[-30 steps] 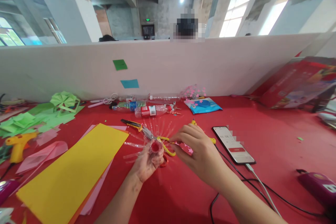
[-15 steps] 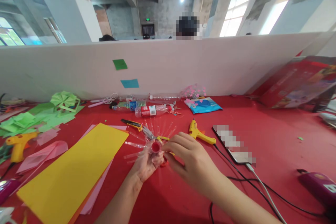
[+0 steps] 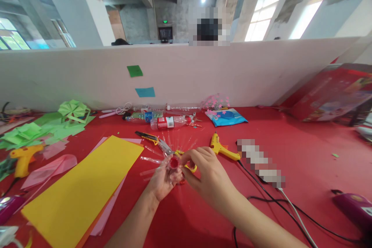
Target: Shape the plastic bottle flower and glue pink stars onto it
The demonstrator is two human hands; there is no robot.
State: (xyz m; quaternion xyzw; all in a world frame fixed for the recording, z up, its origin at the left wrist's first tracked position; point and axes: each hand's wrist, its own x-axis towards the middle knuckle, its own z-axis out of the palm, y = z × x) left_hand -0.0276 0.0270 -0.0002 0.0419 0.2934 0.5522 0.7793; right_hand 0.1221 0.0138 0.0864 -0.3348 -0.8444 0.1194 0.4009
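Observation:
My left hand (image 3: pixel 161 183) is closed around a cut plastic bottle (image 3: pixel 174 162), its neck facing me and its clear strips fanned outward. Inside the neck the colour is red. At its right side my right hand (image 3: pixel 203 166) has thumb and forefinger brought together in a pinch; what lies between the fingertips is too small to make out. Just beyond the bottle lie scissors (image 3: pixel 165 146) with yellow handles, partly hidden by the strips and my hands. A yellow utility knife (image 3: pixel 147 136) lies by the scissors' blades.
Yellow glue guns lie at right (image 3: pixel 223 149) and far left (image 3: pixel 24 159), with a black cable trailing at right. Yellow paper (image 3: pixel 84 190) covers the left. Plastic bottles (image 3: pixel 165 123) and a blue wipes pack (image 3: pixel 226 117) sit by the white partition (image 3: pixel 186 73). A phone lies right.
The view has shifted slightly. My right fingers have drawn a little closer together beside the bottle neck, and more of the scissors' yellow handle shows. My left hand keeps its hold.

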